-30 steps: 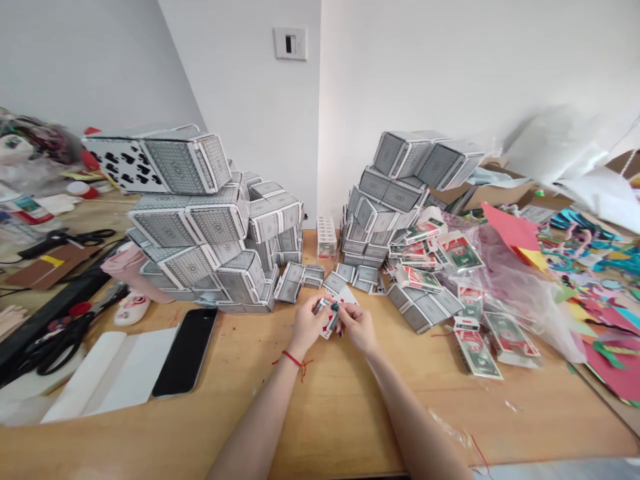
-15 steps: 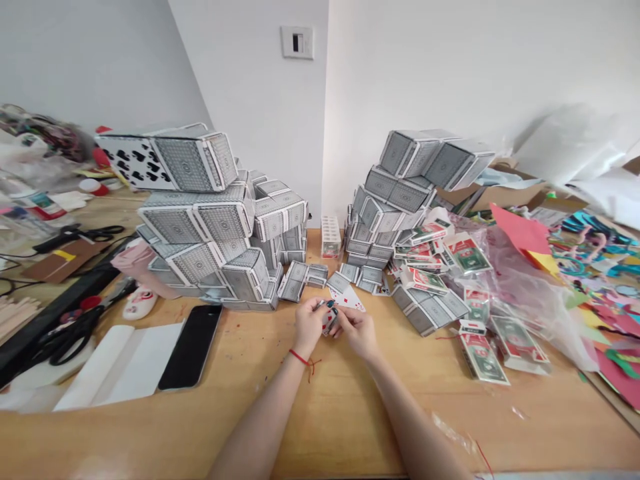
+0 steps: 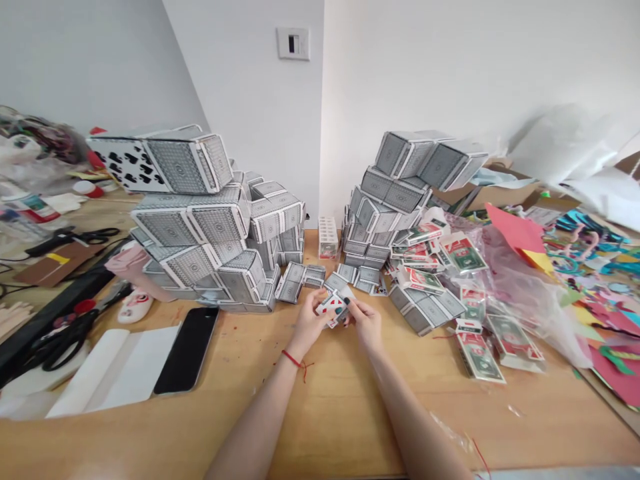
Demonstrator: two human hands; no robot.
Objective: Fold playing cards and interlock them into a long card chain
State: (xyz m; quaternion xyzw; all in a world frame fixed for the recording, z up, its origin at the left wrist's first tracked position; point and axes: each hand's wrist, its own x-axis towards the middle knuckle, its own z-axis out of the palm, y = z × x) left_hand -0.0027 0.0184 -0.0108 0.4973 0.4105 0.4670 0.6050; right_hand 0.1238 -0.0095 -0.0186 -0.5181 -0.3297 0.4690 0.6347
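Note:
Between my two hands is a playing card (image 3: pixel 330 307) with red pips, its face turned up. My left hand (image 3: pixel 309 325) pinches its left side and wears a red string at the wrist. On the card's right edge, the fingers of my right hand (image 3: pixel 367 325) are closed, with dark nail polish showing. Just beyond lie other cards (image 3: pixel 339 285) with grey patterned backs, partly hidden by my fingers. Small blocks folded from cards (image 3: pixel 291 282) sit behind them on the wooden table (image 3: pixel 330 413).
Tall stacks of card blocks rise at left (image 3: pixel 215 223) and right (image 3: pixel 395 193). Red and green card boxes (image 3: pixel 477 357) lie at right near coloured paper (image 3: pixel 520 230). At left are a black phone (image 3: pixel 187 350), white paper (image 3: pixel 117 363) and black scissors (image 3: pixel 75 333).
The card has turned so more of its red-pipped face shows, and my hands have spread slightly apart. The view has shifted a little.

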